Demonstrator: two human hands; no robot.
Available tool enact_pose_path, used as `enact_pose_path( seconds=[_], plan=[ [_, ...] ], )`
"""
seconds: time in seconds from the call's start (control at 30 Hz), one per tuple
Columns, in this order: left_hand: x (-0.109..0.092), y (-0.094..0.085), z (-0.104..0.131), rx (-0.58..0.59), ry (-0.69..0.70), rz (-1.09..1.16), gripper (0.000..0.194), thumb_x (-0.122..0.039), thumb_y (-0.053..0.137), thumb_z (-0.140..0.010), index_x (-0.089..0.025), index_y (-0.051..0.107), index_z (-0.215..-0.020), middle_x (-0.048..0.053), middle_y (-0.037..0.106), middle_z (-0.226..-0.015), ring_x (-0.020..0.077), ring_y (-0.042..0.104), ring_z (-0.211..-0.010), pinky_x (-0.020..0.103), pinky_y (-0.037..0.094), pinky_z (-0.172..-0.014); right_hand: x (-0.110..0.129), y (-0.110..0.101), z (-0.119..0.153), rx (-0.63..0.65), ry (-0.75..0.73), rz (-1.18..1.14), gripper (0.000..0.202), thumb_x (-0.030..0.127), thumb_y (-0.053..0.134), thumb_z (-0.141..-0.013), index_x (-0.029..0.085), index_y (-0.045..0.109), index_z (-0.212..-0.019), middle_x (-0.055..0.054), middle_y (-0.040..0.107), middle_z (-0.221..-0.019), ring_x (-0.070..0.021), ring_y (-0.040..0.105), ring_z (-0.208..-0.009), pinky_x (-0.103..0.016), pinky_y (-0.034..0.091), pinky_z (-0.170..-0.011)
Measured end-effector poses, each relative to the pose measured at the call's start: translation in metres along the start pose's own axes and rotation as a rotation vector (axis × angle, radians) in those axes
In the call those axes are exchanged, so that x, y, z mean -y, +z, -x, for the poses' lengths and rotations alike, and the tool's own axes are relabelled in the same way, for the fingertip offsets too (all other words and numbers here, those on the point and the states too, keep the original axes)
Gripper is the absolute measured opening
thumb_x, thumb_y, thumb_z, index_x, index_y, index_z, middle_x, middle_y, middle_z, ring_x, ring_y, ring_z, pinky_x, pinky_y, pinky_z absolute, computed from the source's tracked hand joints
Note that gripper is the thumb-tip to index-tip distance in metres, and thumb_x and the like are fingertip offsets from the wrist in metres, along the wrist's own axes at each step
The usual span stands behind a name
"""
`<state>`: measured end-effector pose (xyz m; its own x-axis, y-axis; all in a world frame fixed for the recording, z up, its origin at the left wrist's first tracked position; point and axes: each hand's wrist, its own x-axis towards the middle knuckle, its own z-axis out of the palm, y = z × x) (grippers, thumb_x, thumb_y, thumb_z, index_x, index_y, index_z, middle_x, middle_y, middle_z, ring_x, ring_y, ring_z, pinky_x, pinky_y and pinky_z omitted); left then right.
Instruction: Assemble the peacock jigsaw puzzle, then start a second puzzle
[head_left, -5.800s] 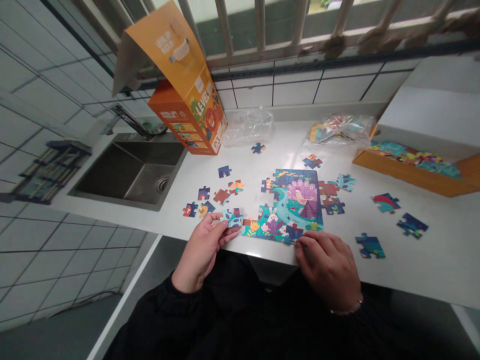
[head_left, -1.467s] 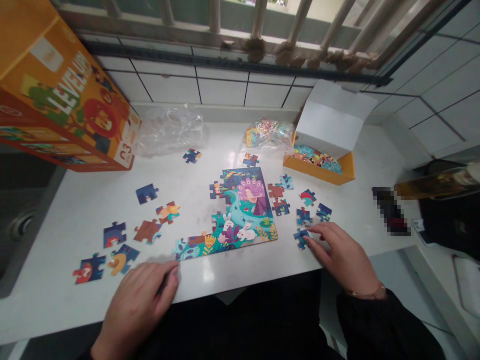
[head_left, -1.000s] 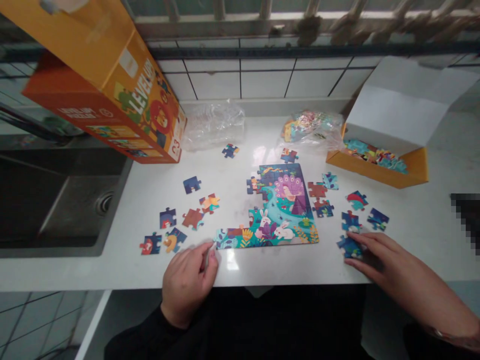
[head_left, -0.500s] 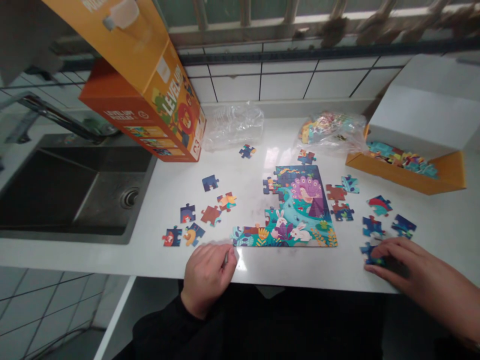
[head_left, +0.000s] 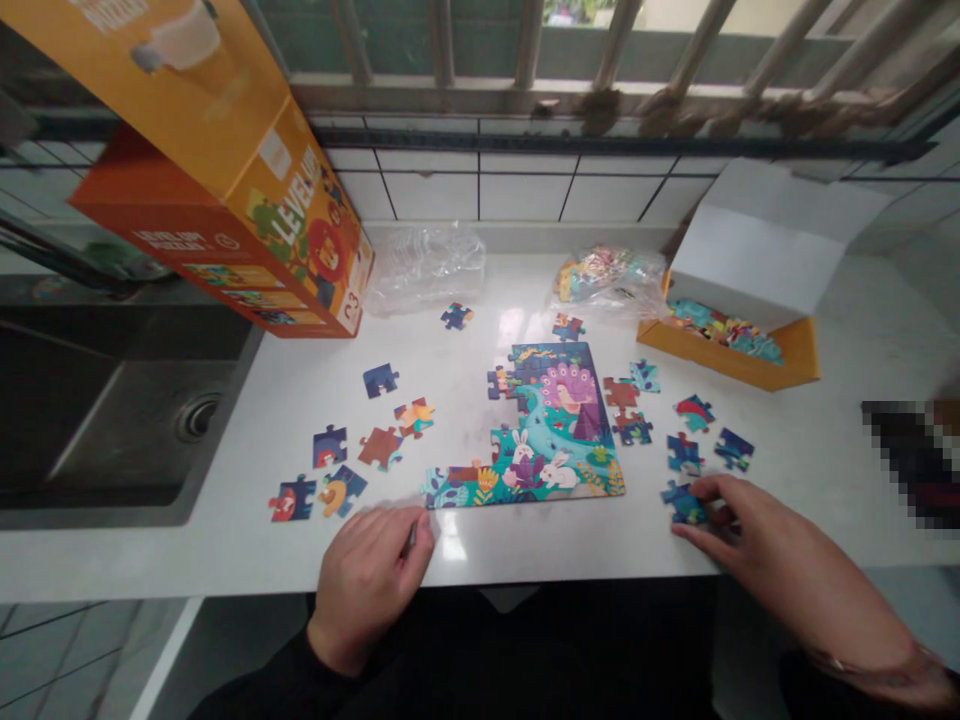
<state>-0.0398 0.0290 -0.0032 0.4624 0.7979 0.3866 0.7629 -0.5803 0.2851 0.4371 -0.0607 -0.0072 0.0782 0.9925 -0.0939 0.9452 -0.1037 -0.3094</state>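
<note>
A partly joined jigsaw puzzle (head_left: 559, 440) lies flat on the white counter, showing a pink peacock, white rabbits and flowers. At its lower left corner rests my left hand (head_left: 371, 575), curled closed with the thumb against the fingers and no piece showing in it. My right hand (head_left: 739, 535) is to the right of the puzzle, its thumb and fingers closed at the edges of a dark blue puzzle piece (head_left: 682, 502) on the counter. Near that hand lie a blue piece (head_left: 733, 449), another blue piece (head_left: 684, 453) and a red-and-green one (head_left: 694, 412).
Loose pieces, among them a brown one (head_left: 380, 447), lie left of the puzzle. Behind stand an orange puzzle box (head_left: 247, 230), a clear plastic wrapper (head_left: 427, 268), a bag of pieces (head_left: 607, 278) and an open carton (head_left: 731, 355) of pieces. A dark sink (head_left: 135, 400) is at left.
The view has shifted to the right and tilted up, so everything sits further left in the picture. My right hand has closed in on the blue piece; my left hand keeps its place.
</note>
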Motion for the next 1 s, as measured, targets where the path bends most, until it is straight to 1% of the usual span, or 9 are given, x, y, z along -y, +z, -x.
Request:
enact_pose_path(
  seconds=[0.13,0.23,0.37,0.57,0.67,0.73,0.8,0.9,1.0],
  plan=[
    [0.001,0.001,0.0,-0.006,0.007,-0.006,0.018,-0.026,0.058,-0.108,-0.021,0.07,-0.095,0.004,0.079,-0.085,0.0216,0.072,-0.075,0.038,0.054,-0.074,0.005,-0.004,-0.003,0.027,0.001,0.017,0.047,0.069,0.063,-0.099,0.025,0.066,-0.116,-0.01,0.076,-0.096,-0.0273,0.073,-0.078,-0.04,0.059,-0.069],
    [0.001,0.001,0.001,-0.001,0.009,-0.012,0.018,-0.025,0.058,-0.108,-0.02,0.07,-0.095,0.003,0.078,-0.084,0.0218,0.071,-0.075,0.038,0.053,-0.073,0.003,-0.004,-0.004,0.055,0.005,0.029,0.043,0.065,0.066,-0.098,0.026,0.064,-0.116,-0.008,0.075,-0.095,-0.0266,0.073,-0.077,-0.04,0.059,-0.068],
    [0.0,0.001,0.001,0.004,0.005,-0.009,0.016,-0.025,0.059,-0.107,-0.02,0.07,-0.097,0.003,0.078,-0.085,0.0221,0.071,-0.076,0.038,0.053,-0.075,0.002,-0.003,-0.003,0.052,0.003,0.022,0.039,0.06,0.067,-0.098,0.026,0.064,-0.118,-0.008,0.077,-0.096,-0.0274,0.074,-0.077,-0.04,0.06,-0.069],
    [0.001,0.002,0.001,0.002,0.02,-0.003,0.014,-0.024,0.06,-0.107,-0.02,0.07,-0.097,0.005,0.079,-0.088,0.0231,0.072,-0.078,0.039,0.052,-0.076,0.013,-0.007,-0.002,0.029,-0.026,0.03,0.034,0.051,0.068,-0.098,0.026,0.065,-0.121,-0.01,0.078,-0.106,-0.0268,0.075,-0.079,-0.039,0.062,-0.07],
    [0.002,0.002,0.001,0.006,0.023,-0.002,0.013,-0.025,0.061,-0.107,-0.02,0.07,-0.099,0.005,0.079,-0.088,0.023,0.072,-0.079,0.039,0.052,-0.079,0.015,-0.007,-0.003,0.008,-0.07,0.046,0.037,0.048,0.069,-0.096,0.026,0.066,-0.126,-0.011,0.078,-0.119,-0.0301,0.078,-0.095,-0.043,0.065,-0.082],
    [0.003,0.002,0.001,0.008,0.026,-0.004,0.013,-0.024,0.061,-0.107,-0.019,0.07,-0.099,0.004,0.079,-0.089,0.0224,0.071,-0.079,0.038,0.052,-0.079,0.015,-0.007,-0.004,-0.006,-0.079,0.06,0.044,0.046,0.069,-0.095,0.025,0.064,-0.134,-0.012,0.076,-0.127,-0.0321,0.078,-0.107,-0.046,0.065,-0.092],
    [0.003,0.002,0.001,0.001,0.034,-0.008,0.013,-0.024,0.061,-0.108,-0.019,0.07,-0.099,0.004,0.079,-0.088,0.0217,0.071,-0.079,0.037,0.052,-0.08,0.016,-0.008,-0.006,-0.002,-0.069,0.071,0.051,0.043,0.07,-0.094,0.024,0.062,-0.14,-0.013,0.074,-0.132,-0.0329,0.077,-0.115,-0.047,0.064,-0.099],
    [0.005,0.002,0.001,-0.007,0.051,-0.016,0.013,-0.025,0.061,-0.108,-0.019,0.07,-0.1,0.004,0.079,-0.089,0.0218,0.072,-0.079,0.037,0.052,-0.081,0.021,-0.013,-0.01,0.019,-0.058,0.061,0.051,0.038,0.069,-0.094,0.024,0.061,-0.143,-0.013,0.073,-0.134,-0.0321,0.075,-0.118,-0.047,0.063,-0.102],
    [0.007,0.004,0.002,-0.003,0.05,-0.022,0.013,-0.027,0.062,-0.108,-0.019,0.069,-0.101,0.005,0.079,-0.09,0.022,0.072,-0.079,0.037,0.051,-0.081,0.03,-0.018,-0.012,0.051,-0.072,0.015,0.043,0.033,0.065,-0.096,0.027,0.065,-0.138,-0.011,0.074,-0.13,-0.0296,0.076,-0.114,-0.045,0.063,-0.1]
  ],
)
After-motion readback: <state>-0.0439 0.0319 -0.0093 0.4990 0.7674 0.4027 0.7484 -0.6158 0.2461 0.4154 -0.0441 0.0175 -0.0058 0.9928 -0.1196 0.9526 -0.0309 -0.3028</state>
